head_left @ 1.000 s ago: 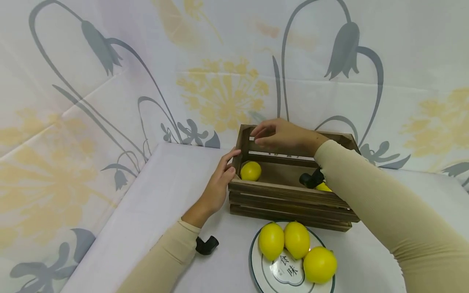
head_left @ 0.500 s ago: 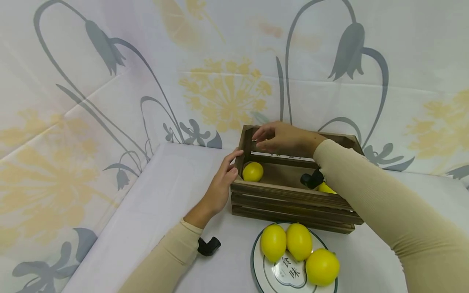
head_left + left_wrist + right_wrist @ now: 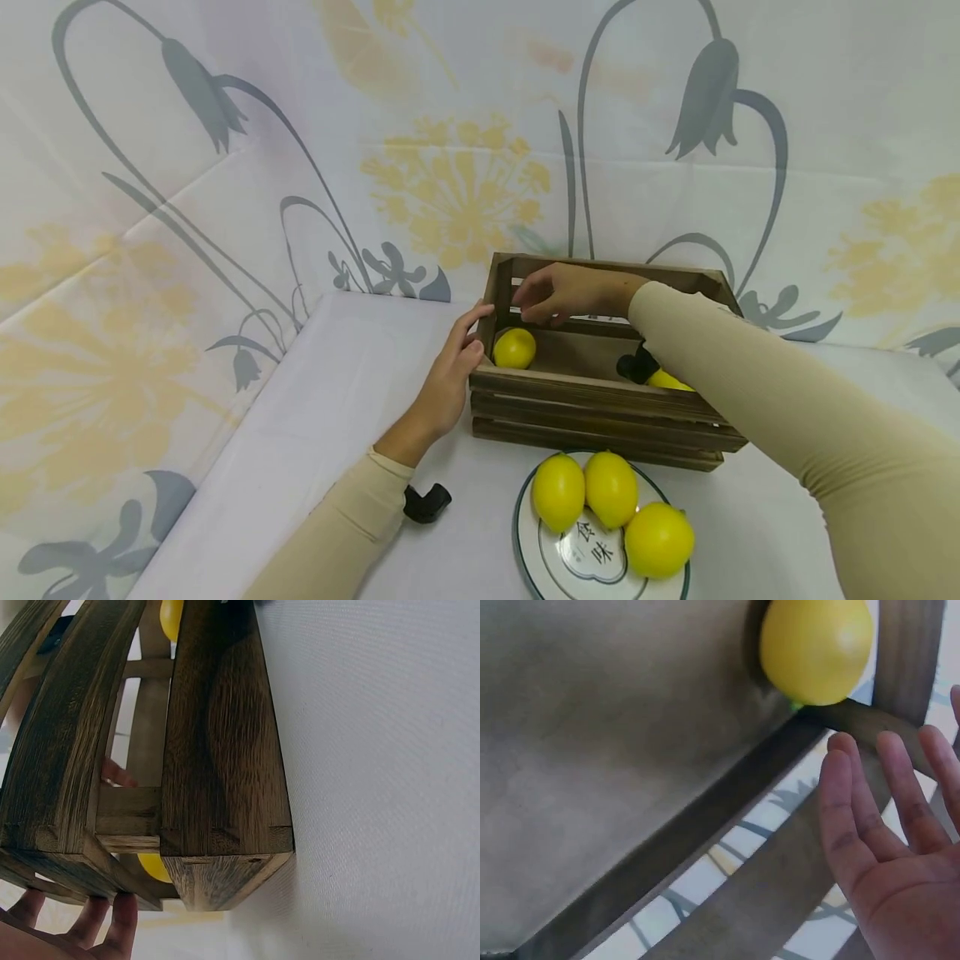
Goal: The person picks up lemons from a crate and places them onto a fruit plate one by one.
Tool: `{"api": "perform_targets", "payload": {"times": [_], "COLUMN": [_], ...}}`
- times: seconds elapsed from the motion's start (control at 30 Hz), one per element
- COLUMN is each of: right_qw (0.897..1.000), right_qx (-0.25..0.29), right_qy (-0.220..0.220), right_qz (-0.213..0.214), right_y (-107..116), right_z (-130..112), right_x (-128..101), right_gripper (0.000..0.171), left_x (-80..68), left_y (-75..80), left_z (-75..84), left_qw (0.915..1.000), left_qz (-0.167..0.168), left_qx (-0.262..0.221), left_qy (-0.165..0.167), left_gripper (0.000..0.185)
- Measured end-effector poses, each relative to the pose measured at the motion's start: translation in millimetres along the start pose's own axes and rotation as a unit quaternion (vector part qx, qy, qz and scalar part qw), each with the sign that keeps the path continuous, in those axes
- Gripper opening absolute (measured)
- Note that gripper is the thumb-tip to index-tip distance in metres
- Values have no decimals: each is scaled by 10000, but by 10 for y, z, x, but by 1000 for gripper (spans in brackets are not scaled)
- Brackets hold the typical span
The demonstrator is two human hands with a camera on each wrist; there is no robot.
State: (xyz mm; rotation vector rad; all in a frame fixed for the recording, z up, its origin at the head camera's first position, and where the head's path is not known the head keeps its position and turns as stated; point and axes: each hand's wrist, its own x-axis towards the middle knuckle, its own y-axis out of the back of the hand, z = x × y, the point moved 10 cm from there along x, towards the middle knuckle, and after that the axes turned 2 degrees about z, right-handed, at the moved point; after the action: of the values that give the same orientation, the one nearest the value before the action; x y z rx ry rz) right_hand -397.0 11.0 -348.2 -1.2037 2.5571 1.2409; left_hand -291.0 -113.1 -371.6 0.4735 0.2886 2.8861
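Note:
A dark slatted wooden crate [image 3: 592, 417] stands on the white cloth. My left hand [image 3: 444, 379] rests against its left end. In the left wrist view those fingers [image 3: 124, 922] touch the outer slats. My right hand [image 3: 573, 292] hovers inside the crate near its back wall, fingers loosely bent and nothing held. The right wrist view has its fingers [image 3: 840, 795] apart from a lemon [image 3: 817, 649] in the corner. That lemon [image 3: 514, 348] lies at the crate's left end. A second lemon [image 3: 670, 381] shows partly beneath the right forearm.
In front of the crate, a white plate [image 3: 528, 550] with a dark rim carries three lemons [image 3: 558, 492]. A patterned flower cloth [image 3: 465, 192] hangs close behind the crate. Black wrist cameras [image 3: 427, 504] stick out below the wrists.
My right hand has sunk lower into the crate. The left hand stays at the crate's end, and the lemons keep their places. The head view shifts slightly.

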Motion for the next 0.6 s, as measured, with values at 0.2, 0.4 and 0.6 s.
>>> {"api": "perform_targets", "payload": {"times": [0.2,0.4,0.6], "right_qw": [9994,9979,9961], "right_qx": [-9,107,-144], "right_qy": [-183,-263,-388], "right_qz": [-298,-584,-783], "right_y": [-83,-170,-261], "right_z": [63,88,119], "right_x": [29,60,122], "right_gripper": [48,51,57], "left_x": [5,12,9], "left_y": [-9,-12,8], "left_z": [-9,-12,-19], "left_qw": [10000,10000,10000], "left_qz": [-52,-44,-13], "left_qx": [-48,-36,-10], "left_qy": [22,57,77], "left_gripper": [51,52,52]}}
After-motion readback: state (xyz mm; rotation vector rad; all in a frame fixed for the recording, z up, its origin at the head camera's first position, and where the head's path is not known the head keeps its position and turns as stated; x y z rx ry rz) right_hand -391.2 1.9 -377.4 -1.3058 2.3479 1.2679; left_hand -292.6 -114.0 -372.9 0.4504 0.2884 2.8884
